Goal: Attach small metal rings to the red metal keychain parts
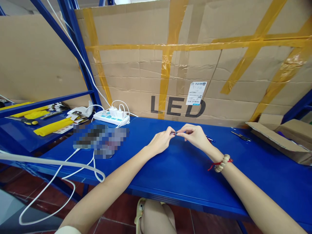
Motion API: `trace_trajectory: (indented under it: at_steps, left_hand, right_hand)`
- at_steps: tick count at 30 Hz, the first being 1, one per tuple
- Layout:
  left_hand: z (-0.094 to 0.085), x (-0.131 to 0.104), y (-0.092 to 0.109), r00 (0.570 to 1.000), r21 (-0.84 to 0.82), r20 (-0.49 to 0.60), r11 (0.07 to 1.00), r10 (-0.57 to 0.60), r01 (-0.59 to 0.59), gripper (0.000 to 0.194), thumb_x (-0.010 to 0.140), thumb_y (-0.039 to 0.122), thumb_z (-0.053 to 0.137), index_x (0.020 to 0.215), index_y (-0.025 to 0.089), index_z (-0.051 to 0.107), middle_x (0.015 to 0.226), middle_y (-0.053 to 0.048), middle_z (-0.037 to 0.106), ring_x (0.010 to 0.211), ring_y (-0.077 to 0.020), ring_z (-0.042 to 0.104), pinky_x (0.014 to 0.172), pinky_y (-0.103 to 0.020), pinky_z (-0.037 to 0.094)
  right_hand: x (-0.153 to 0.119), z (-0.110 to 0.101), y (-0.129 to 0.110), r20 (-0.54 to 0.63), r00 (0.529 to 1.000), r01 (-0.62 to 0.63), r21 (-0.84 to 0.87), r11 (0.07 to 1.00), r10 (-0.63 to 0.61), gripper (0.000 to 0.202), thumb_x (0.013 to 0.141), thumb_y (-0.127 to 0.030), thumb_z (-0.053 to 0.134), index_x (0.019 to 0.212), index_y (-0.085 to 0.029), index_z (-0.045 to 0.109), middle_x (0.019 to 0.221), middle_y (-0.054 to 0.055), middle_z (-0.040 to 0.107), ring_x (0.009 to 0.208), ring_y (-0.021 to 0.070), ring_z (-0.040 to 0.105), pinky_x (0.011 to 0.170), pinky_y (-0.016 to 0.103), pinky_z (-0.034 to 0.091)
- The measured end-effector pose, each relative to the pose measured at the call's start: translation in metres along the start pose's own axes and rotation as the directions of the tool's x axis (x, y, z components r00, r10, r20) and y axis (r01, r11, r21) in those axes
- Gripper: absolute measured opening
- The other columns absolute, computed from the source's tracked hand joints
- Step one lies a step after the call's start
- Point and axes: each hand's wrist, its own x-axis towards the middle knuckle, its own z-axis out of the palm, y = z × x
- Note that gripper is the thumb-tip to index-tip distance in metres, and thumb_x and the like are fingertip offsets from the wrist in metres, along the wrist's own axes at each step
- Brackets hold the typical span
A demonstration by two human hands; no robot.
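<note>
My left hand (162,140) and my right hand (193,135) meet above the blue shelf top, fingertips almost touching. Between them is a small slim piece (173,133), dark and shiny with some red and white; its kind is too small to make out. The fingers of both hands are pinched on it, one hand at each end. A blue pen-like stick (210,139) lies just beyond my right wrist, partly hidden by it. Around that wrist is a beaded bracelet (222,163) with a red cord.
A white power strip (112,117) with plugs and cables stands back left, near blurred flat items (102,139). Keys (240,136) and an open carton (280,139) are at the right. A large taped cardboard box (136,74) walls the back. White cable loops (70,195) hang left.
</note>
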Motion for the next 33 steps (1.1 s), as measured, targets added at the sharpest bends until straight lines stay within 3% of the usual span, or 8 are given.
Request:
trace_trajectory:
  at_steps: [11, 17, 27, 33]
  left_hand:
    - [-0.0026, -0.0009, 0.0041, 0.999, 0.085, 0.033, 0.996, 0.039, -0.042, 0.010, 0.093, 0.022, 0.034, 0.099, 0.019, 0.042, 0.098, -0.005, 0.062, 0.089, -0.0189, 0.061, 0.070, -0.027, 0.046]
    - [0.0003, 0.0004, -0.0010, 0.998, 0.050, -0.008, 0.997, 0.062, -0.062, 0.007, 0.092, 0.021, 0.036, 0.095, 0.019, 0.042, 0.107, -0.005, 0.061, 0.096, -0.0187, 0.060, 0.075, -0.027, 0.046]
    - [-0.0005, 0.0006, 0.0002, 0.997, 0.024, -0.037, 0.997, 0.071, -0.070, 0.015, 0.091, 0.020, 0.040, 0.104, 0.019, 0.048, 0.100, -0.004, 0.063, 0.090, -0.0163, 0.060, 0.076, -0.025, 0.046]
    - [0.0013, 0.0019, -0.0010, 0.991, 0.037, -0.039, 0.991, 0.132, -0.130, 0.024, 0.091, 0.018, 0.040, 0.113, 0.017, 0.050, 0.113, -0.005, 0.060, 0.102, -0.0160, 0.057, 0.087, -0.027, 0.045]
  right_hand:
    - [0.0003, -0.0035, 0.0041, 0.084, 0.994, -0.058, -0.058, 0.997, 0.063, 0.036, 0.064, -0.049, 0.067, 0.071, -0.014, 0.070, 0.073, 0.005, 0.062, 0.043, 0.0081, 0.051, 0.043, 0.023, 0.041]
    - [-0.0003, -0.0042, -0.0017, 0.068, 0.990, -0.116, -0.090, 0.989, 0.122, 0.034, 0.063, -0.048, 0.067, 0.068, -0.014, 0.069, 0.069, 0.006, 0.064, 0.042, 0.0091, 0.051, 0.043, 0.023, 0.038]
    - [-0.0003, -0.0069, -0.0010, 0.139, 0.947, -0.289, -0.019, 0.957, 0.288, 0.030, 0.062, -0.041, 0.070, 0.074, -0.014, 0.071, 0.060, 0.002, 0.061, 0.047, 0.0086, 0.048, 0.044, 0.021, 0.034]
    - [0.0013, -0.0085, -0.0017, 0.135, 0.950, -0.282, -0.017, 0.959, 0.282, 0.030, 0.060, -0.041, 0.071, 0.072, -0.013, 0.070, 0.061, 0.002, 0.061, 0.046, 0.0078, 0.047, 0.045, 0.021, 0.034]
